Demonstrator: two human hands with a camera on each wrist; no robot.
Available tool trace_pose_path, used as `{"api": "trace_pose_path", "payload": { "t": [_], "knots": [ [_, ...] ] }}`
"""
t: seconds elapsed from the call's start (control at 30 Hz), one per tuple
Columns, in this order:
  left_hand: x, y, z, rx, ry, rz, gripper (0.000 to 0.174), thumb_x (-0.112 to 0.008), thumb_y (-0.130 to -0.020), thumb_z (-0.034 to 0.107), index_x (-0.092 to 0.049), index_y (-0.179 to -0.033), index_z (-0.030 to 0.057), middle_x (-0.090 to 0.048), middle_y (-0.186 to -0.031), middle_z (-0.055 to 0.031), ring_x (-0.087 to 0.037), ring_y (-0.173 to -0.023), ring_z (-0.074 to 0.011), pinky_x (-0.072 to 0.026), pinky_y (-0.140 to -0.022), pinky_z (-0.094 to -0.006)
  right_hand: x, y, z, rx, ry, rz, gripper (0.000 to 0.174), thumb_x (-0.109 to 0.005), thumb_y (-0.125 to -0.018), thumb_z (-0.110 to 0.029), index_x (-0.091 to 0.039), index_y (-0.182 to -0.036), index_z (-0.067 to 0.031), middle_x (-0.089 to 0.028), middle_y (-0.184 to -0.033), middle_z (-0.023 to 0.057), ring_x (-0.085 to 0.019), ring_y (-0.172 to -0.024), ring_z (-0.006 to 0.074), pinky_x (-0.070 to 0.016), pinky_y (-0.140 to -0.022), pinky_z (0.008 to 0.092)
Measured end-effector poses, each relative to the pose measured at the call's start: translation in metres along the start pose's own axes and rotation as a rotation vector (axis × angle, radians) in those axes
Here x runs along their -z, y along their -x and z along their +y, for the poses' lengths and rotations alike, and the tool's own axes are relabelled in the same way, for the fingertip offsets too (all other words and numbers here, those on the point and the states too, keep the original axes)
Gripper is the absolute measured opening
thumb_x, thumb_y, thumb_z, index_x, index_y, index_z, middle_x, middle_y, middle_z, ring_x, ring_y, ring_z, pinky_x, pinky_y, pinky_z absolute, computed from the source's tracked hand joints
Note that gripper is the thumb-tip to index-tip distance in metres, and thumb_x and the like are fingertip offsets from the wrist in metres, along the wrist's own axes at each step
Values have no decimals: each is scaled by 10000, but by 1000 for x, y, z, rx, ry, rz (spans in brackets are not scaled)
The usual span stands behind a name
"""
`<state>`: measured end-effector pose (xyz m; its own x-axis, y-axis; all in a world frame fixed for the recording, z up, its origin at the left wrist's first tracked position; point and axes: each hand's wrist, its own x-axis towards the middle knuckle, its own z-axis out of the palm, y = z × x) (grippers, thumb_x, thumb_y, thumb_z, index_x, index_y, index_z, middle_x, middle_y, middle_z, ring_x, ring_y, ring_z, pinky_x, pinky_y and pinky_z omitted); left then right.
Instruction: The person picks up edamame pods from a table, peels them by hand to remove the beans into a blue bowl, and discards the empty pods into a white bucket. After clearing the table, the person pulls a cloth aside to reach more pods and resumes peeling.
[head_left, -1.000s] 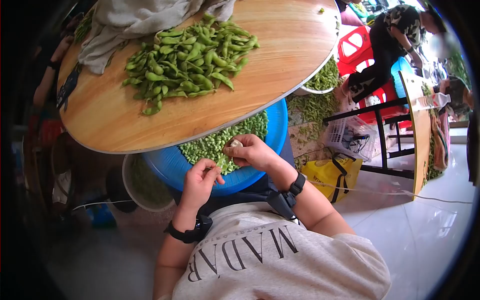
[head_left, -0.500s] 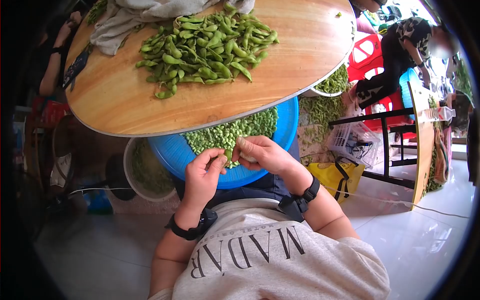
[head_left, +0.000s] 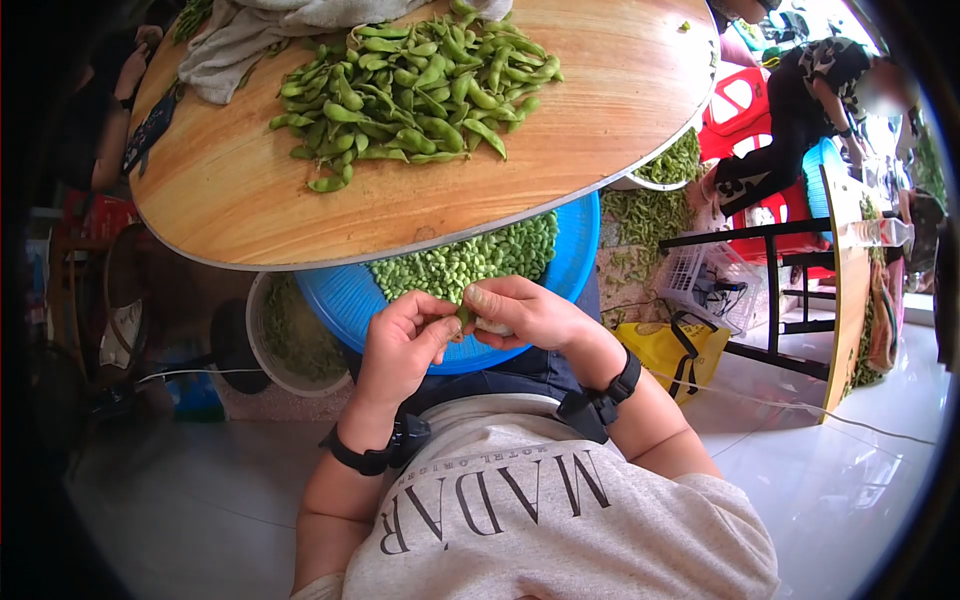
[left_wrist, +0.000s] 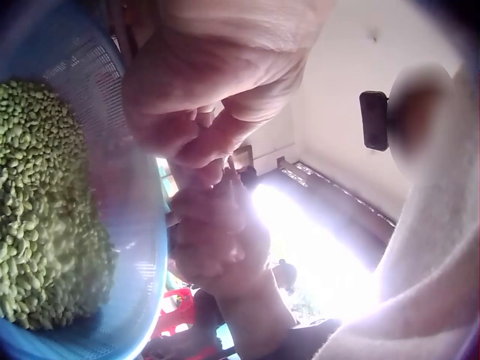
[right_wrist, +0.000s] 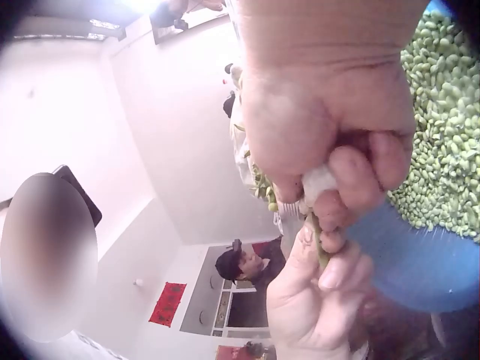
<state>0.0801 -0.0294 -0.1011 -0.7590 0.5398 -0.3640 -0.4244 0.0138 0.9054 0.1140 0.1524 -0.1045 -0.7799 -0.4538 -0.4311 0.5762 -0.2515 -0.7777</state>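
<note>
A green soybean pod [head_left: 463, 314] is between the two hands, over the near side of a blue plastic basket [head_left: 335, 300]. My left hand [head_left: 405, 342] pinches one end of this pod between thumb and fingers. The right hand [head_left: 535, 318] pinches the other end, its fingertips close to the left ones. A white wrapping [right_wrist: 319, 184] covers part of a right-hand finger. Shelled green beans [left_wrist: 45, 217] fill much of the basket. In the right wrist view the pod shows as a thin green strip, mostly covered by fingers.
A round wooden table [head_left: 600, 60] overhangs the basket, bearing a heap of unshelled pods [head_left: 420, 95] and a grey cloth [head_left: 250, 40]. A pale bucket [head_left: 262, 350] stands at left. At right are a yellow bag [head_left: 650, 350], a white crate [head_left: 700, 275] and another person [head_left: 810, 100].
The hands were apart a second ago; they have since come together at the pod. The right hand has lowered toward the left, and the head view has shifted slightly.
</note>
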Motion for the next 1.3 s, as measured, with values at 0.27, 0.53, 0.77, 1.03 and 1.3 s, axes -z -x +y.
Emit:
{"api": "trace_pose_path", "payload": {
  "t": [0.27, 0.53, 0.77, 1.03, 1.3],
  "knots": [
    [-3, -1, 0, 1, -75, 33, 44, -536, -798, -32, -518, -827, -5, -568, -681, -55, -469, -515, -62, -369, -456, -187, -3, -3, 8, 58, -7, 103, 334, -413, -928, -352, -471, -758, -70, -407, -597, -40, -368, -505, 54, -291, -429, 191],
    [-1, -4, -1, -35, -31, 29, 60, -562, -787, -55, -529, -822, -19, -563, -667, -46, -471, -504, -66, -363, -444, -180, -4, -3, 1, 83, 37, 58, 337, -413, -927, -360, -478, -786, -61, -410, -602, -39, -380, -512, 56, -299, -442, 188],
    [7, -5, -12, 110, 373, -38, 69, -591, -791, -7, -570, -857, -16, -588, -695, -52, -492, -522, -71, -376, -455, -185, -12, -5, 8, 139, -80, 71, 310, -443, -920, -329, -489, -778, -59, -413, -583, -41, -351, -486, 45, -265, -421, 191],
    [-1, 1, -6, -548, -882, 192, 122, -664, -720, 53, -626, -827, 8, -616, -703, -94, -570, -557, -146, -459, -532, -264, -15, -13, 18, 167, 231, 298, 292, -476, -906, -253, -537, -761, -8, -470, -562, 9, -426, -494, 83, -348, -435, 237],
    [2, 0, -29, 12, -2, 65, 74, -587, -796, 65, -622, -809, 1, -606, -696, -42, -522, -585, -87, -398, -500, -203, -19, -5, 23, 238, 425, 328, 287, -483, -901, -220, -509, -717, -2, -499, -548, 56, -495, -517, 118, -409, -468, 270]
  ]
}}
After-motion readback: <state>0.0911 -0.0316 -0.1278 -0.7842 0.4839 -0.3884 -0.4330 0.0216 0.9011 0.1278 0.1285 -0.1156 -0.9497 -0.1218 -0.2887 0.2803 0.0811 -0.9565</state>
